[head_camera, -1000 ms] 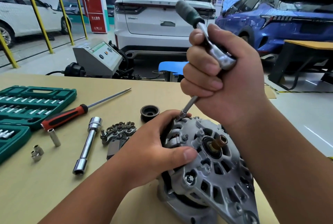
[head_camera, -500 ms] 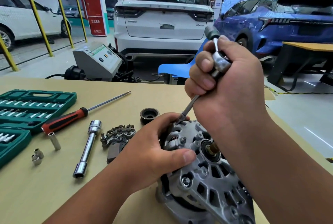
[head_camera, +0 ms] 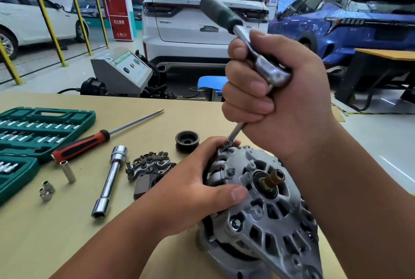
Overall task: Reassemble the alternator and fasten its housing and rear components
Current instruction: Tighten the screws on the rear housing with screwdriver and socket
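Alternator [head_camera: 269, 211]: located at the near right part of the bench [head_camera: 67, 234], a pale wood-coloured top in a vehicle workshop with a light, glossy floor. The housing sits tilted. The shaft [head_camera: 272, 179] marks the long axis and points up and to the right. The vented end face is turned the same way.

Room, beyond the far edge of the bench:
- Three cars: a white SUV [head_camera: 206, 20] with its tail toward the bench, a blue car [head_camera: 348, 23] to the right, a white car [head_camera: 33, 16] to the left.
- Four yellow posts [head_camera: 45, 16].
- One grey test unit [head_camera: 121, 70] on the floor.
- One blue seat [head_camera: 211, 83].

On the bench:
- One green socket case [head_camera: 33, 130], open, at the left edge.
- One red-and-black screwdriver [head_camera: 85, 144].
- One long chrome tube socket [head_camera: 110, 180].
- Three loose small sockets [head_camera: 68, 172] near the case.
- One dark pulley [head_camera: 187, 140], just beyond the alternator.
- One rectifier plate [head_camera: 150, 164], between the tube socket and the left hand.

Hands: the left hand [head_camera: 197, 191] grasps the left rim of the housing, thumb laid across the end face. The right hand [head_camera: 280, 103] is clenched round the head of one ratchet [head_camera: 224, 16], whose handle projects up and to the far left. The extension bar [head_camera: 233, 135] runs down from the fist to the far rim of the housing, beside the left fingers. The fastener under its tip is hidden.
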Tool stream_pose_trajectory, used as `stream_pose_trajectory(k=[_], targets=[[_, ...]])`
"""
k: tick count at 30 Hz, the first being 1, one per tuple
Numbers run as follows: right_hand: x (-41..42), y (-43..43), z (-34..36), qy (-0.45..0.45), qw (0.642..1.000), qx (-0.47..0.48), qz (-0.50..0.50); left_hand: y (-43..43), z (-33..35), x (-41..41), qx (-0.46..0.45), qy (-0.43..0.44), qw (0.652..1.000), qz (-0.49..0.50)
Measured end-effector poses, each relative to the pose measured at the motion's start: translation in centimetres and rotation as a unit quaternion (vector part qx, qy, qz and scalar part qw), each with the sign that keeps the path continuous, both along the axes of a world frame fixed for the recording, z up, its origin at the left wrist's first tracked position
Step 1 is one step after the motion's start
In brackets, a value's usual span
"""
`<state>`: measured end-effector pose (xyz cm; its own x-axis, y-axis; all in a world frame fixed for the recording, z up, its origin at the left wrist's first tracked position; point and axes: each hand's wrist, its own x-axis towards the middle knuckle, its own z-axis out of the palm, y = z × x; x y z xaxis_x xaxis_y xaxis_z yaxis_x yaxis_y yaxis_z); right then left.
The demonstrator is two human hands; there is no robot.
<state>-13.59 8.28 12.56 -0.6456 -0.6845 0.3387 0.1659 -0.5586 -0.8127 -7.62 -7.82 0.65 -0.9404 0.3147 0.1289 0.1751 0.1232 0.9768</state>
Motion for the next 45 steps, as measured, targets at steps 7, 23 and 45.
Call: stream_pose_trajectory(k=[7,23,45], targets=[[0.7,-0.4,-0.2,-0.069,0.985,-0.052,-0.147,0.7,-0.1,0.1,-0.005,0.029,0.998,0.049],[1.1,-0.8,-0.2,-0.089,0.976,-0.056,-0.191,0.8,-0.1,0.3,-0.021,0.059,0.995,0.075],[0.7,-0.7,-0.1,-0.107,0.977,-0.068,-0.174,0.7,-0.1,0.3,-0.010,0.057,0.995,0.076]])
